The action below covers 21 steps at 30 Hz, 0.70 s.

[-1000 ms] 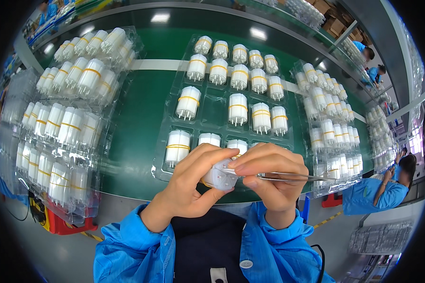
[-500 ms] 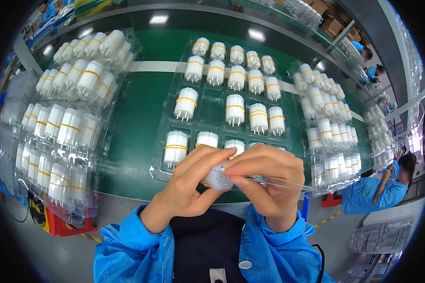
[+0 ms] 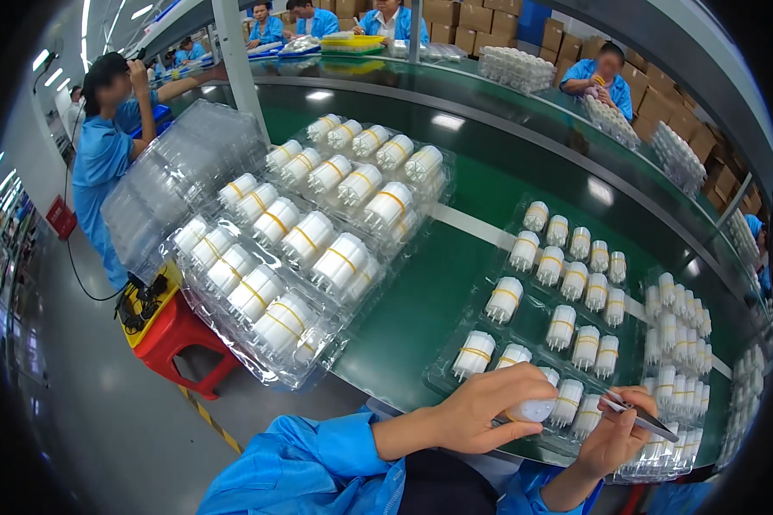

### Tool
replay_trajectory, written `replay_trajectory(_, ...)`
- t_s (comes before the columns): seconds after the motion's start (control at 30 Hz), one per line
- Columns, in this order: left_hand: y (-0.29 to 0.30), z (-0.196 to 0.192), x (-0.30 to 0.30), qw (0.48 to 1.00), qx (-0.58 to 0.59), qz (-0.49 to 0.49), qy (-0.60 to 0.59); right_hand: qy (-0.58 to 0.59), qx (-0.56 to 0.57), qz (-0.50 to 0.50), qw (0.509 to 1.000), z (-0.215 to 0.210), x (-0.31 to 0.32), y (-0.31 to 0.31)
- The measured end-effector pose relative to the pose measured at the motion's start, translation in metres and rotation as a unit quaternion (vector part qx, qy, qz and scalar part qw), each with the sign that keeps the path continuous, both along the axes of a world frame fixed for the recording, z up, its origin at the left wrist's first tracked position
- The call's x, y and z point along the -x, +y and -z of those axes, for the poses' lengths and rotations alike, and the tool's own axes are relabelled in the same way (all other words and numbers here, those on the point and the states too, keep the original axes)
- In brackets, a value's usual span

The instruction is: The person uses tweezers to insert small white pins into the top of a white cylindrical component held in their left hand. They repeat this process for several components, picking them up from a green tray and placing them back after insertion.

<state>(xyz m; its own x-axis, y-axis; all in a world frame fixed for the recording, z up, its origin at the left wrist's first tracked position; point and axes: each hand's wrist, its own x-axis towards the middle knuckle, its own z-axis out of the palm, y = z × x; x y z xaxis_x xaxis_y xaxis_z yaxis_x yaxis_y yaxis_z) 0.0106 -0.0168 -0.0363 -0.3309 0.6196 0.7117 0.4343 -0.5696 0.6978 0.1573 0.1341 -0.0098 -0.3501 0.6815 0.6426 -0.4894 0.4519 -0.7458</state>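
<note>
My left hand is closed round a white cylindrical part, its pale rounded end facing right. Fingers cover most of its body. To the right and apart from it, my right hand grips a slim metal tool that looks like tweezers; its wide end points right and its narrow end lies toward the left hand. Just beyond both hands is a clear plastic tray of white cylinders with metal pins and yellow bands, standing in rows. One pocket in it holds no cylinder.
Stacked clear trays with banded cylinders fill the left of the green bench; more stacks stand at right. A red stool bears a yellow bin. Nested empty trays sit near a co-worker. Others work across the bench.
The view has swung left, so the bench and hands appear further right. My right hand has drawn away from the white part with its tool; the left still holds the part.
</note>
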Motion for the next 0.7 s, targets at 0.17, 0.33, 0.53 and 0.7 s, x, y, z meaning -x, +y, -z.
replay_trajectory(0.17, 0.006, -0.001, 0.010, 0.998, -0.017, -0.059, 0.025, 0.014, 0.008, 0.067, 0.998, 0.023, -0.029, 0.039)
replay_trajectory(0.33, 0.009, -0.007, 0.009, 0.998, 0.010, -0.048, -0.042, 0.044, 0.056, 0.125, 0.990, 0.048, -0.037, 0.058)
replay_trajectory(0.53, 0.020, -0.014, 0.004, 0.999, 0.012, -0.022, -0.038, 0.012, 0.051, 0.163, 0.985, 0.056, -0.042, 0.056)
replay_trajectory(0.7, 0.025, -0.014, 0.001, 0.999, 0.003, -0.033, -0.002, 0.013, 0.068, 0.154, 0.986, 0.055, -0.045, 0.050)
